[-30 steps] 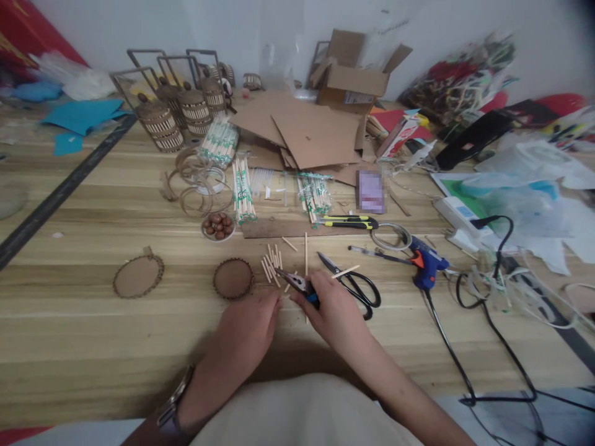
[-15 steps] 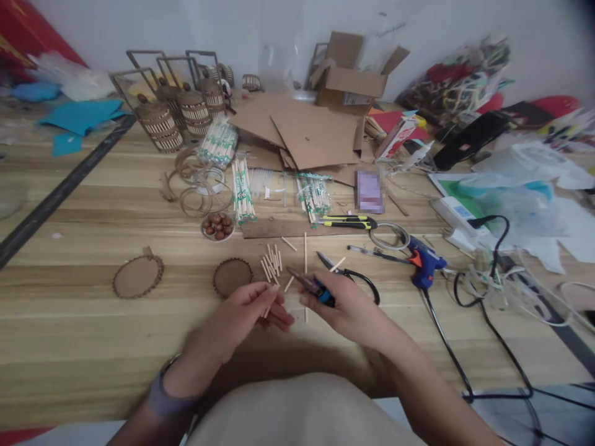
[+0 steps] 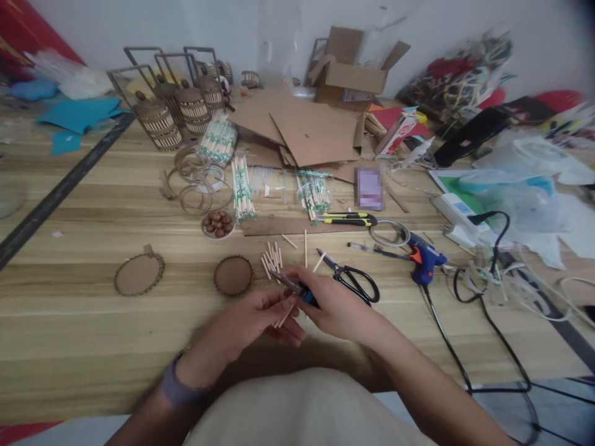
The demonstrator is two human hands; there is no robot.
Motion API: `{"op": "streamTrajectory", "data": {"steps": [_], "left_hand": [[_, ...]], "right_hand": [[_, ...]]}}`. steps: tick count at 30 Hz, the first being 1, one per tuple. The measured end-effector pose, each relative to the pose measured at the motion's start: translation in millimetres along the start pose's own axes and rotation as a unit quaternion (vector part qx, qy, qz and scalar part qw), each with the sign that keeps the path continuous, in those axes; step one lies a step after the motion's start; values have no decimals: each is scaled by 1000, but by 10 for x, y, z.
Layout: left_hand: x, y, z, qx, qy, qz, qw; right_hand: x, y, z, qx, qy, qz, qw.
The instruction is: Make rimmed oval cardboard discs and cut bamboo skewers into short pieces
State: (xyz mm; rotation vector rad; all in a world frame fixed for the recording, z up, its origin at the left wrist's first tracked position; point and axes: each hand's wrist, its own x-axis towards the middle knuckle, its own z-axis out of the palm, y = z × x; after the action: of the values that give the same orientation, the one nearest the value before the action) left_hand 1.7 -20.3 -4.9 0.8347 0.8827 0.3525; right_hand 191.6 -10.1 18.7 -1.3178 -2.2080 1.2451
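My left hand (image 3: 260,316) is closed on short wooden sticks (image 3: 284,318), which stick out past its fingertips. My right hand (image 3: 332,306) grips pliers (image 3: 289,282) with a blue handle; their dark jaws point left, just above my left fingers. Beyond the jaws lies a small pile of cut sticks (image 3: 272,257), partly covered by the tool. A round cardboard disc (image 3: 233,276) with a ridged rim rests left of that pile. Black-handled scissors (image 3: 357,282) lie beside my right hand.
A similar disc (image 3: 139,274) lies farther left. Behind are a bowl of brown beads (image 3: 217,224), wrapped stick bundles (image 3: 243,186), a utility knife (image 3: 348,218) and cardboard sheets (image 3: 316,133). A blue glue gun (image 3: 425,263) with its cable is on the right; lantern-like models (image 3: 158,124) stand back left.
My right hand has moved left with the pliers, bringing it against my left hand. My left hand has shifted slightly right and down with the sticks. More of the scissors shows.
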Motion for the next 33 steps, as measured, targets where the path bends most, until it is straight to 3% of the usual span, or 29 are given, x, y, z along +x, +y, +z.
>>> {"op": "streamTrajectory", "data": {"steps": [3, 6, 11, 13, 19, 29, 33], "left_hand": [[1, -32, 0, -30, -23, -15, 999], [15, -72, 7, -47, -10, -16, 999], [74, -96, 11, -91, 116, 60, 987], [97, -91, 14, -114, 162, 86, 976], [119, -40, 90, -126, 170, 107, 971], [128, -50, 137, -125, 184, 157, 962], [107, -44, 91, -135, 250, 164, 945]], "right_hand": [[6, 10, 34, 4, -1, 11, 1000], [18, 38, 71, 4, 21, 2, 1000], [28, 87, 149, -4, 196, -29, 980], [17, 89, 204, -15, 223, -25, 974], [-6, 77, 358, -42, 224, -29, 973], [39, 55, 417, -34, 252, -34, 966], [31, 27, 306, 75, 236, 69, 966]]}}
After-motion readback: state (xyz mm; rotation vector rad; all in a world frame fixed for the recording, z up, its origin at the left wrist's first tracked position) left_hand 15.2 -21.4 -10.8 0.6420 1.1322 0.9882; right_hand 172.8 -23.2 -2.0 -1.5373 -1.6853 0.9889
